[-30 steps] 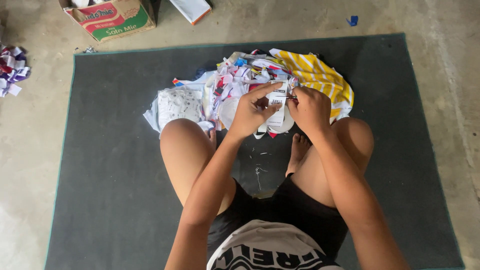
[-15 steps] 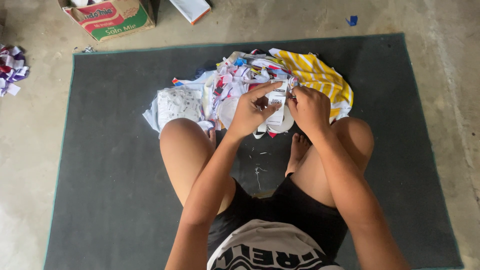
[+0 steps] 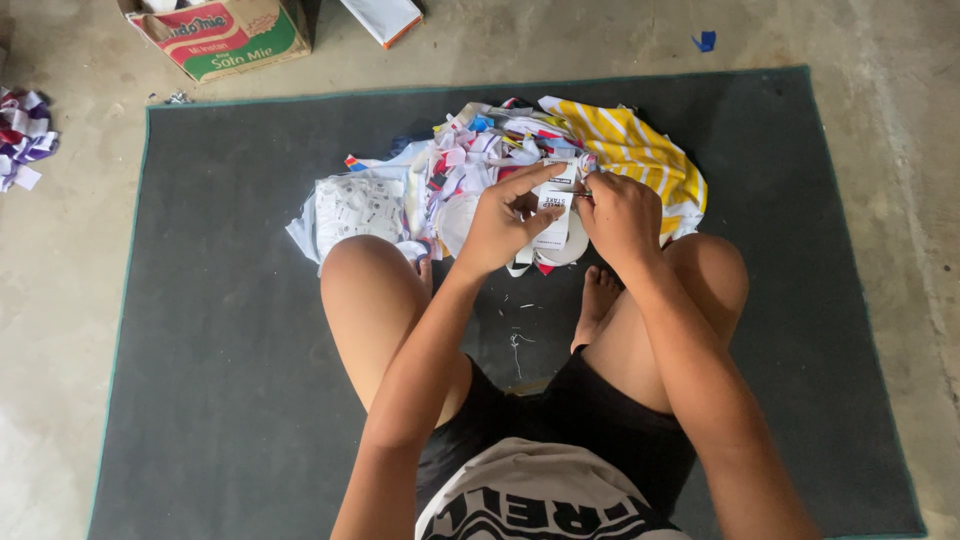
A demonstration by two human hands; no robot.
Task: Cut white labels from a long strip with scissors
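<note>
I sit cross-legged on a dark grey mat (image 3: 220, 330). Both hands meet over a heap of small fabric labels and scraps (image 3: 470, 160) in front of my knees. My left hand (image 3: 500, 220) pinches a white printed label strip (image 3: 552, 215), index finger stretched across its top. My right hand (image 3: 622, 212) is closed around the strip's upper right end and seems to grip a small thin tool, mostly hidden by the fingers. A yellow and white striped cloth (image 3: 635, 155) lies under the heap on the right. A white printed bag (image 3: 350, 208) lies at the heap's left.
A cardboard box (image 3: 225, 35) with red and green print stands on the concrete floor beyond the mat's far left corner, a flat white packet (image 3: 385, 18) beside it. More coloured scraps (image 3: 25, 140) lie at the far left. Thread bits (image 3: 515, 340) dot the mat between my legs.
The hands have barely shifted; the left index finger now lies a little further across the top of the label strip. Nothing else has moved.
</note>
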